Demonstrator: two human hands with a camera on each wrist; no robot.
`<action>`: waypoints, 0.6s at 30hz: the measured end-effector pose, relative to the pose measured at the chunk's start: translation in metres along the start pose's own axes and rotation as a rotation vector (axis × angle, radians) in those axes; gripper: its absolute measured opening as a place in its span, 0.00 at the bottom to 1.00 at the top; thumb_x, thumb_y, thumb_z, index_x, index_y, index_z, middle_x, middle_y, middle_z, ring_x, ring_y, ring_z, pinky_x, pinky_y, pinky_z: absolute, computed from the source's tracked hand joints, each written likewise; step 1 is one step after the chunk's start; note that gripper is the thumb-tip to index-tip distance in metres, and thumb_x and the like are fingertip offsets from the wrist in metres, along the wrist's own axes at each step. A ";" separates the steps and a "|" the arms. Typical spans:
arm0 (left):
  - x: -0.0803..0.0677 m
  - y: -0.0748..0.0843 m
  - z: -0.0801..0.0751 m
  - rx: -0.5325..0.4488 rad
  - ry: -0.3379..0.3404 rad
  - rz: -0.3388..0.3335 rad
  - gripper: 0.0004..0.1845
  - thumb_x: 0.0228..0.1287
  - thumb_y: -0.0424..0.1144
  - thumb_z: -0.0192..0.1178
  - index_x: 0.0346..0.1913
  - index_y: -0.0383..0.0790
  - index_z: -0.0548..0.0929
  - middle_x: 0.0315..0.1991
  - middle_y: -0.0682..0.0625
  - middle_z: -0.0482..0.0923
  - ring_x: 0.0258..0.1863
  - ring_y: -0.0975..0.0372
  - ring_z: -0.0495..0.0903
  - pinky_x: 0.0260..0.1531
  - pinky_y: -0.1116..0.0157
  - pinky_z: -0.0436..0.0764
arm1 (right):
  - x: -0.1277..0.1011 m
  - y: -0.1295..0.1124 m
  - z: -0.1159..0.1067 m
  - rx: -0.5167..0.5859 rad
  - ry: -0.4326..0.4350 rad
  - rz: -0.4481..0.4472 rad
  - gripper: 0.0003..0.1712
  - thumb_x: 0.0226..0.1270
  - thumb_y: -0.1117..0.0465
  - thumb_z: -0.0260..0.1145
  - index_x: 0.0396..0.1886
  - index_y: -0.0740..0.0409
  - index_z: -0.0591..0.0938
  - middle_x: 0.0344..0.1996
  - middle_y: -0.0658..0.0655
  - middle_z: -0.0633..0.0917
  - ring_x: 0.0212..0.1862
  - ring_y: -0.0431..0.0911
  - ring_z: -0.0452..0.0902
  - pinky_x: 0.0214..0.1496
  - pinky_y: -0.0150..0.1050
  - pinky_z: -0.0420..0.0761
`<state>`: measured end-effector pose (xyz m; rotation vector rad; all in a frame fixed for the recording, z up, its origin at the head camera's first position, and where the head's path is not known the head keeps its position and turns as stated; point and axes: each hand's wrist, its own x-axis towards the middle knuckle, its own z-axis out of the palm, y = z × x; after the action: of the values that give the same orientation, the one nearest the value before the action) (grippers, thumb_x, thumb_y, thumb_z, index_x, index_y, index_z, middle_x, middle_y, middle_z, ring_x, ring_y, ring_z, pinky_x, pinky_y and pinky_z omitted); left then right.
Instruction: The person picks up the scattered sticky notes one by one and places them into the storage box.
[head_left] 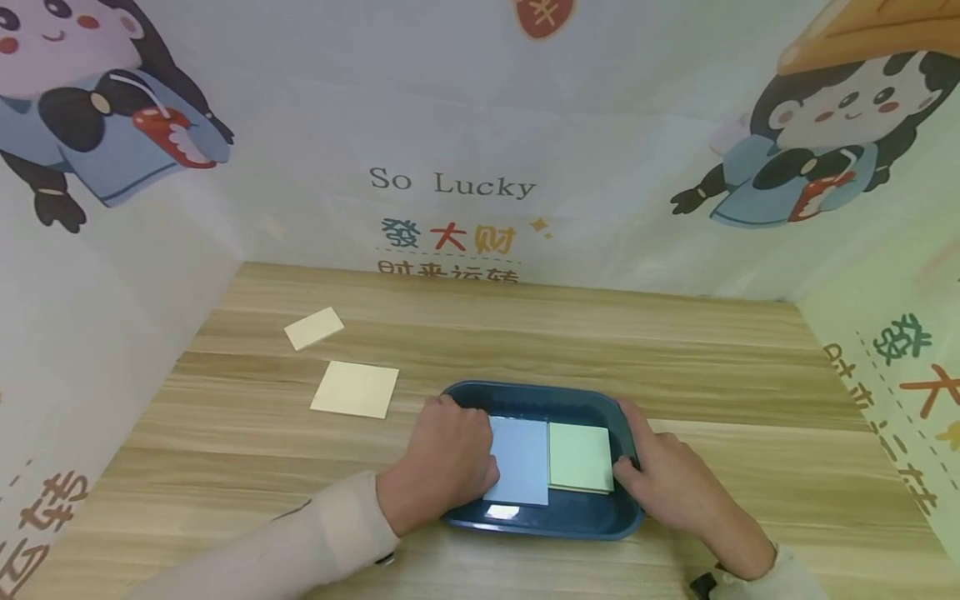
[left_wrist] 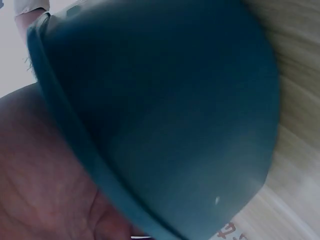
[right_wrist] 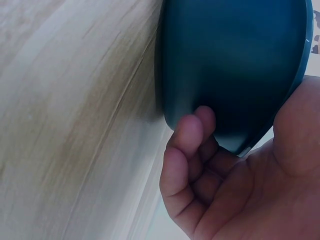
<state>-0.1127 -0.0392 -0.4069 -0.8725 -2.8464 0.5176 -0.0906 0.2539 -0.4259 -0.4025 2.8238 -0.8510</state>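
Both hands grip one dark teal tray (head_left: 525, 398) on the wooden table (head_left: 712, 375): left hand (head_left: 442, 458) on its left rim, right hand (head_left: 667, 479) on its right. Inside lie two sticky-note pads, one blue (head_left: 521, 458), one green (head_left: 579, 457); two yellow pads (head_left: 355, 389) lie outside.

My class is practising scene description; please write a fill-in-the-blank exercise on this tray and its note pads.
1. Both hands grip the dark blue ____.
2. Inside it, beside the green pad, lies a ____ pad.
3. On the wooden table outside it lie ____ yellow pads.
Missing words: tray; blue; two.
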 end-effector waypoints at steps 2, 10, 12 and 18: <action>0.001 0.002 0.002 0.011 -0.004 -0.002 0.33 0.70 0.63 0.65 0.13 0.44 0.73 0.13 0.52 0.66 0.16 0.59 0.69 0.18 0.65 0.69 | 0.000 0.001 0.000 0.002 0.001 -0.003 0.44 0.74 0.65 0.62 0.86 0.61 0.59 0.13 0.45 0.70 0.14 0.38 0.66 0.18 0.37 0.69; 0.007 0.007 0.005 0.045 -0.060 -0.033 0.35 0.76 0.60 0.60 0.10 0.46 0.72 0.09 0.54 0.60 0.13 0.62 0.60 0.17 0.66 0.58 | 0.001 0.000 0.000 0.009 0.000 -0.006 0.44 0.73 0.66 0.62 0.86 0.61 0.59 0.14 0.45 0.70 0.14 0.38 0.66 0.18 0.36 0.69; 0.008 0.007 0.004 0.056 -0.074 -0.045 0.36 0.76 0.62 0.60 0.11 0.45 0.74 0.10 0.53 0.62 0.13 0.61 0.63 0.17 0.66 0.61 | 0.001 0.000 0.000 0.008 0.001 -0.006 0.44 0.73 0.66 0.62 0.86 0.60 0.59 0.14 0.45 0.70 0.14 0.38 0.66 0.18 0.36 0.69; 0.007 0.007 0.002 0.071 -0.080 -0.067 0.40 0.72 0.72 0.62 0.12 0.43 0.76 0.10 0.53 0.67 0.15 0.61 0.67 0.19 0.67 0.64 | 0.000 -0.001 -0.001 0.014 -0.002 -0.004 0.44 0.73 0.65 0.62 0.86 0.61 0.59 0.14 0.45 0.70 0.14 0.38 0.66 0.18 0.36 0.69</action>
<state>-0.1156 -0.0303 -0.4106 -0.7587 -2.8971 0.6549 -0.0911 0.2538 -0.4248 -0.4067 2.8146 -0.8704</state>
